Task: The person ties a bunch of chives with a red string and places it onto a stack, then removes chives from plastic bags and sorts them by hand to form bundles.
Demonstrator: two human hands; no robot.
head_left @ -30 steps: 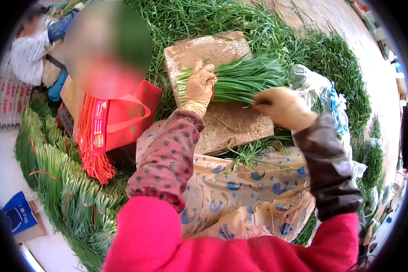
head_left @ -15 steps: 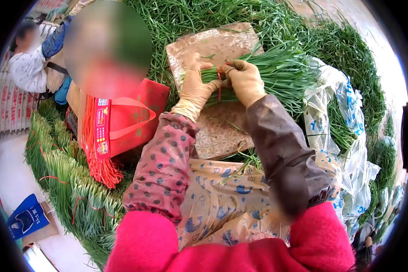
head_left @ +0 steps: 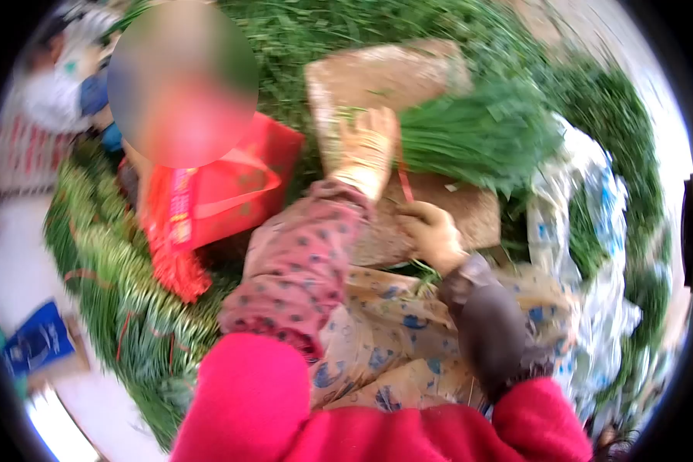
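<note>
A bundle of long green chives (head_left: 477,138) lies across a worn, flat board (head_left: 385,73), its leaves fanned to the right. My gloved left hand (head_left: 369,146) presses over the bundle's stem end and grips it, its fingers partly blurred. From around the stems a red tie (head_left: 404,179) stretches toward me. My gloved right hand (head_left: 433,231) pinches the tie's lower end, low over the board's near side. Motion blur hides the fine detail of the right fingers.
Loose greens (head_left: 323,31) heap behind the board. Tied bundles (head_left: 108,254) line the left, beside a red bag (head_left: 242,192) and hanging red ties (head_left: 179,269). Clear plastic (head_left: 585,223) lies right. Patterned plastic (head_left: 377,331) covers my lap. A person (head_left: 54,100) is at upper left.
My right hand has moved from the stems down toward me, drawing the red tie out. My left hand has shifted right and now lies over the stem end. The view has blurred.
</note>
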